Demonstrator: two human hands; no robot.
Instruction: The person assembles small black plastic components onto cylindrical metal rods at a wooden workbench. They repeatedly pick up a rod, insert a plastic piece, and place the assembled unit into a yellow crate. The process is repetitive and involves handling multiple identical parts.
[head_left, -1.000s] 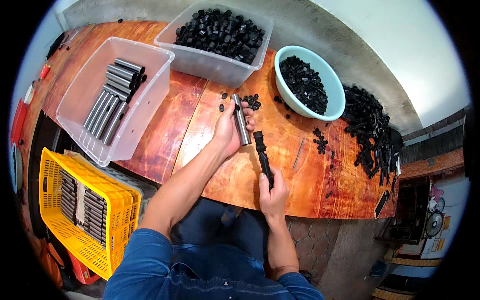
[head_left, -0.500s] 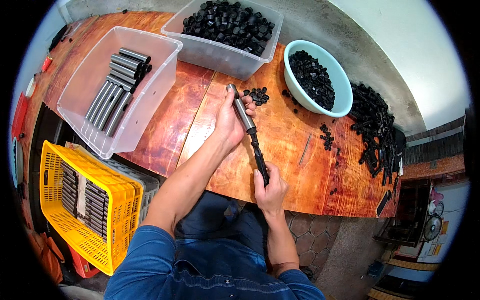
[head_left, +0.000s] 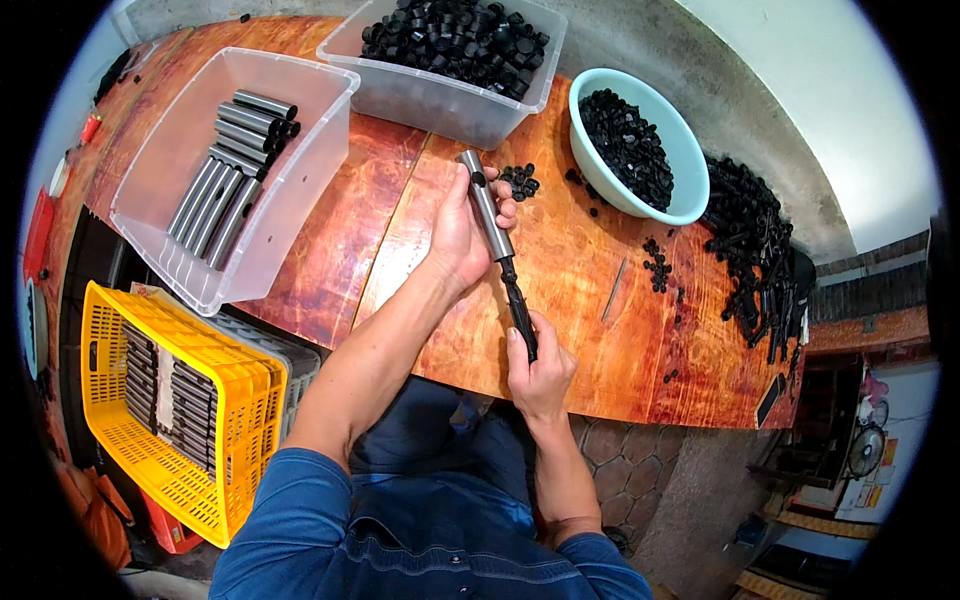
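My left hand point(head_left: 458, 235) is wrapped round a shiny metal tube point(head_left: 490, 217) with a dark round hole near its top. The tube leans, its upper end away from me and to the left. From its lower end a black plastic rod point(head_left: 516, 297) with a ribbed, uneven shaft sticks out toward me. My right hand point(head_left: 543, 372) pinches the rod's near end between thumb and fingers. How far the rod reaches inside the tube is hidden. Just beyond the tube, small black caps point(head_left: 519, 181) lie in a loose pile on the wooden table point(head_left: 400, 235).
A clear bin point(head_left: 290, 215) of metal tubes stands left, another bin point(head_left: 430, 98) of black caps at the back. Right of that are a light-blue basin point(head_left: 690, 205) and heaped black parts point(head_left: 750, 260). A thin metal rod point(head_left: 614, 290) lies nearby; a yellow crate point(head_left: 255, 430) stands lower left.
Both hands keep their hold on the tube and rod. The black rod looks turned about its length, showing a different side. My right hand sits slightly closer to the tube. The whole view has shifted slightly.
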